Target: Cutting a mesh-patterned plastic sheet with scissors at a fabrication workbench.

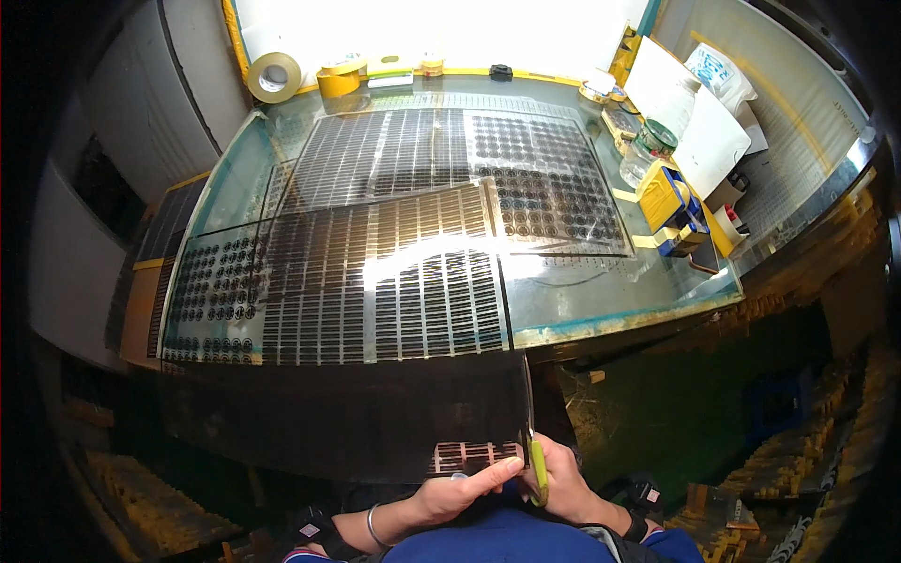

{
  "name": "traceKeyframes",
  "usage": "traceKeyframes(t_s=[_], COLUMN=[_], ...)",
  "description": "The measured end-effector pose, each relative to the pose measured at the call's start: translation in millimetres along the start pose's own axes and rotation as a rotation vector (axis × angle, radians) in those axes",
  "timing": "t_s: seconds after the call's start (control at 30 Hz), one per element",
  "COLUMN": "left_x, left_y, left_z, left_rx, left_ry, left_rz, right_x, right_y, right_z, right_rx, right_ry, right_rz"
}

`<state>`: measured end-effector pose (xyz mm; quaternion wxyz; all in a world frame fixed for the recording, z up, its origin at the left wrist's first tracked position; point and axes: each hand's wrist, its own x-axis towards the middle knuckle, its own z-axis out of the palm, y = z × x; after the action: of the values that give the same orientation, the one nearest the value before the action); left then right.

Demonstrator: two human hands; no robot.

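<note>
A large dark transparent film sheet [328, 403] printed with rows of small bars and round marks hangs over the table's near edge toward me. My left hand [462, 493] pinches its near edge close to the right corner, thumb on top. My right hand [561, 480] is closed round the green handles of a pair of scissors [539, 469]. Their blades point away from me along the sheet's right edge, touching or nearly touching it. A second printed film [554, 211] lies flat on the glass tabletop [619, 300], partly beneath the first.
Tape rolls [274, 78] stand along the back edge below a bright white panel [432, 33]. At the right are a yellow and blue tape dispenser [674, 211], a clear jar [657, 138] and a white board [709, 131]. Dark floor [638, 403] shows beyond the near edge.
</note>
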<state>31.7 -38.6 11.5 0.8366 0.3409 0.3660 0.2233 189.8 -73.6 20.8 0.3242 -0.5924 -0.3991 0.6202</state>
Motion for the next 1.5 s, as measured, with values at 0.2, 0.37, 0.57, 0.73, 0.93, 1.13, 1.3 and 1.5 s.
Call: traceKeyframes(t_s=[0.2, 0.37, 0.57, 0.73, 0.93, 1.13, 1.3, 1.5], left_x=[-2.7, -3.4, -2.7, -7.9, -8.0, -7.5, -5.2, -6.0], left_y=[-2.4, -3.5, -5.7, -4.6, 1.0, -2.8, -7.8, -7.8], left_z=[4.4, 8.4, 10.4, 12.7, 16.0, 18.8, 15.0, 19.4], left_rx=[0.163, 0.2, 0.214, 0.085, 0.159, 0.173, 0.345, 0.018], left_ry=[-0.018, -0.028, -0.046, -0.114, -0.141, -0.147, -0.192, -0.167], left_rz=[-0.001, 0.038, 0.022, -0.163, -0.309, -0.403, -0.419, -0.542], right_x=[7.4, 5.2, 9.2, 17.2, 14.1, 22.0, 24.5, 24.3], right_y=[14.4, 3.1, 11.6, 5.8, 4.2, 4.7, 2.6, -1.3], right_z=[-3.7, -6.3, -10.5, -13.6, -13.6, -18.9, -20.3, -23.1], right_rx=[-0.024, 0.096, 0.023, -0.088, -0.042, -0.077, -0.033, -0.009], right_ry=[0.072, 0.055, 0.105, 0.135, 0.174, 0.17, 0.194, 0.214], right_rz=[-0.236, -0.063, -0.169, -0.268, -0.233, -0.271, -0.268, -0.256])
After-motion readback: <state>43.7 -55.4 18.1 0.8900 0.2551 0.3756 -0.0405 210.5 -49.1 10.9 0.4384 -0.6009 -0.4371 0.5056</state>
